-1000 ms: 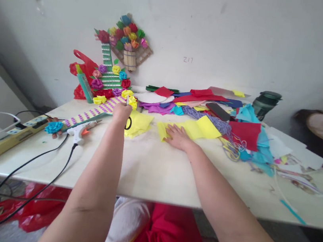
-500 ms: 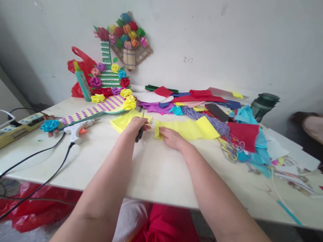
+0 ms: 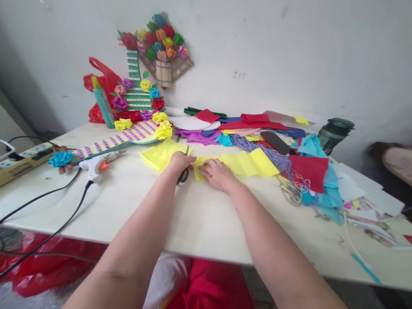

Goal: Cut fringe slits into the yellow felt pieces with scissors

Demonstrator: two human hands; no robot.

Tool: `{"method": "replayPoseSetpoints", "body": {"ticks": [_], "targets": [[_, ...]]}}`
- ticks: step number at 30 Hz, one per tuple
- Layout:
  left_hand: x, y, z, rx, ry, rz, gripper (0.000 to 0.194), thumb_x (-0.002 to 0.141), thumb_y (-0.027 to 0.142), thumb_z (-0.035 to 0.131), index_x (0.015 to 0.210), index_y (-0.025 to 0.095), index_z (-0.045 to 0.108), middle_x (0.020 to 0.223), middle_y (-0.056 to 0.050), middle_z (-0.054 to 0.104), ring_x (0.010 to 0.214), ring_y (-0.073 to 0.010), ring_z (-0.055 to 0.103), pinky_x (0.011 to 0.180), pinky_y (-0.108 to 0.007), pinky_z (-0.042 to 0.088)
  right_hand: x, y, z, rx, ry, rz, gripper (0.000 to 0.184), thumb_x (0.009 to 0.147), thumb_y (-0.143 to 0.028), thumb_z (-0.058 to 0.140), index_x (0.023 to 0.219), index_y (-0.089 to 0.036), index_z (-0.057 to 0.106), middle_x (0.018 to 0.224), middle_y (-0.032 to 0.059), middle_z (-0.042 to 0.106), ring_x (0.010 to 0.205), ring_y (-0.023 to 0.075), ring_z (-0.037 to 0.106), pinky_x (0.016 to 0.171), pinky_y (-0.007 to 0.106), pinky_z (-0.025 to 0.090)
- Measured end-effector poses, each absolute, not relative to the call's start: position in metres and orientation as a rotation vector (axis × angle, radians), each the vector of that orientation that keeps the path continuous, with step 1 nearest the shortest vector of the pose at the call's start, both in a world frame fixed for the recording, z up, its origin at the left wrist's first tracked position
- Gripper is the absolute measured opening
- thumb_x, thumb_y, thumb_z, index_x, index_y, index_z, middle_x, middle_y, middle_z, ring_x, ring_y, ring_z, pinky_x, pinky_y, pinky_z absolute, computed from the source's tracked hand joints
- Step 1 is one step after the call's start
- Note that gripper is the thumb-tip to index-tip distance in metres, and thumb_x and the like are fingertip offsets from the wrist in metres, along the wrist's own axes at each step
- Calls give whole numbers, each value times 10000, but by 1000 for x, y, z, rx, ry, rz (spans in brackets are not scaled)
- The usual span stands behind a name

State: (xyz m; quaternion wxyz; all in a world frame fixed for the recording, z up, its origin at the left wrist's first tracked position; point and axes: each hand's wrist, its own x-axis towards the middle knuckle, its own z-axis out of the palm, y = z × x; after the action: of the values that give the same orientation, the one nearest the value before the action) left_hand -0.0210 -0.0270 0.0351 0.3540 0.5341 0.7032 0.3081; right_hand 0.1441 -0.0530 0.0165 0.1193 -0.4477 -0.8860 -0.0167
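Note:
My left hand is closed around scissors; a dark handle loop shows below it and a narrow blade tip above. Right beside it, my right hand has its fingers bent over the left end of a yellow crepe paper strip, holding it against the table. The fingertips of my left hand reach that same end. Another yellow crepe paper piece lies to the left, partly under my left hand. How the scissor blades sit against the paper is hidden.
A white glue gun with its cord and a power strip lie left. Behind stand a flower-decorated guitar-shaped craft and a glue bottle. Coloured sheets, purple yarn, a phone and a dark bottle line the back.
My left hand has moved slightly right with the scissors, closing the gap to the strip's end. My right hand's fingers have shifted a little on the strip.

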Motion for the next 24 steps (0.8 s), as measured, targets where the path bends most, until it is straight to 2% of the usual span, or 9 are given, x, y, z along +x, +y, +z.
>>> {"method": "replayPoseSetpoints", "body": {"ticks": [4, 8, 13, 17, 21, 24], "targets": [[-20, -23, 27, 1481, 1777, 896, 159, 616, 260, 641, 704, 130, 611, 596, -52, 624, 502, -124, 539, 501, -218, 411, 142, -52, 14, -1313, -2551, -132, 355, 894, -355, 362, 1148, -206, 561, 1110, 89, 531, 1035, 207, 430, 859, 339, 347], [-16, -20, 21, 1602, 1739, 929, 275, 589, 186, 629, 859, 142, 605, 553, -13, 581, 509, -130, 541, 498, -211, 408, 141, -53, 12, -1309, -2557, -171, 369, 897, -367, 343, 1143, -192, 555, 1098, 95, 523, 1030, 214, 419, 850, 340, 343], [-13, -23, 26, 1699, 1816, 884, 272, 549, 84, 578, 808, 147, 634, 635, -35, 611, 599, -147, 575, 554, -213, 420, 140, -54, 13, -1337, -2570, -157, 387, 897, -383, 328, 1158, -199, 547, 1116, 101, 508, 1051, 221, 405, 865, 352, 332], [-13, -27, 30, 1723, 1862, 883, 250, 569, 79, 543, 784, 136, 657, 642, -58, 621, 650, -164, 591, 594, -222, 426, 139, -56, 14, -1320, -2566, -161, 399, 895, -368, 332, 1207, -196, 511, 1218, 101, 475, 1098, 230, 391, 890, 375, 320], [-13, -28, 31, 1660, 1866, 856, 301, 559, 64, 540, 827, 116, 668, 599, -57, 598, 617, -166, 581, 573, -227, 422, 139, -56, 12, -1300, -2575, -164, 428, 903, -356, 294, 1266, -199, 457, 1338, 84, 411, 1160, 242, 362, 913, 403, 308], [-15, -29, 31, 1574, 1825, 846, 391, 537, 29, 534, 897, 110, 662, 552, -33, 565, 557, -149, 555, 547, -224, 415, 140, -56, 11, -1297, -2599, -154, 441, 909, -352, 262, 1283, -201, 441, 1341, 74, 430, 1170, 236, 372, 914, 405, 308]]}}
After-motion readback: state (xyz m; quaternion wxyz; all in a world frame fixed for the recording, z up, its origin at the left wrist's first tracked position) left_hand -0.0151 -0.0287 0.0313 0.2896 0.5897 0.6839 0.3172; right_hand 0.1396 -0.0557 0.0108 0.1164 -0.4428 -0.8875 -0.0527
